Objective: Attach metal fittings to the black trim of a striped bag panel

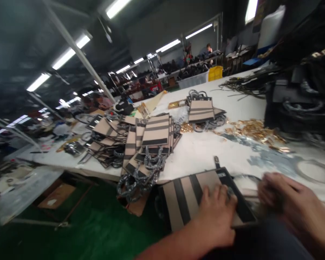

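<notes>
A beige-and-black striped handbag [188, 193] lies tilted at the table's near edge, partly overhanging it. On its striped face rests my left hand [218, 213], fingers spread and pressed down. A short dark strap [216, 161] sticks up from the bag's far edge. Just right of the bag is my right hand [281, 198], blurred, its fingers curled together; whatever they hold is hidden. A dark handle loop [246, 177] shows between the bag and that hand.
Similar striped bags [155, 130] with plastic-wrapped handles are piled left of centre, and a smaller stack [202, 110] stands farther back. Gold metal pieces [251, 130] lie scattered on the white table [191, 151]. Black bags [300, 104] crowd the right side. A yellow crate [215, 73] stands beyond.
</notes>
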`<state>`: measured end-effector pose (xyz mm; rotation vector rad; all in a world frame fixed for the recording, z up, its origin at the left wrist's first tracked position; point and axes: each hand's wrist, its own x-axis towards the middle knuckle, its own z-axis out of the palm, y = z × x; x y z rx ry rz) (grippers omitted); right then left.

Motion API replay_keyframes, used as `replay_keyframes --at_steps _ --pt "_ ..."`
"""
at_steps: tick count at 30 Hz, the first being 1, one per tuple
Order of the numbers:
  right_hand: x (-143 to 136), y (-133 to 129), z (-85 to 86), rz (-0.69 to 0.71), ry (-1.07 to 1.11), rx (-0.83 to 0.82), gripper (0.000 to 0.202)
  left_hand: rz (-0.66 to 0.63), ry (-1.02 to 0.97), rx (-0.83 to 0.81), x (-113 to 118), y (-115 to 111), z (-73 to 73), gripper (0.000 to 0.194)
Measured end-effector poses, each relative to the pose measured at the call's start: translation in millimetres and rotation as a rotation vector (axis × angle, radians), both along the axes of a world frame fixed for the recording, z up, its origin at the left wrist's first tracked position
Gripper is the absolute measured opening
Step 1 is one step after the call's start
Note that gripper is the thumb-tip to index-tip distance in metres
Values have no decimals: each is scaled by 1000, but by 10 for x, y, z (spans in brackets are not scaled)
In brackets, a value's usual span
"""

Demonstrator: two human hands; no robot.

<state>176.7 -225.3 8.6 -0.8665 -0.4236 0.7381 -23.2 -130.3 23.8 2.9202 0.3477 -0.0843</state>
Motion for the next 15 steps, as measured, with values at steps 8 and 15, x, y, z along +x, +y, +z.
replay_keyframes --at_steps 8,15 --pt "-60 525 68 -220 -44 -8 41 1 -19 -19 138 111 -161 91" --pt "81 621 -33 -220 88 23 41 -19 -22 -34 124 194 -200 91"
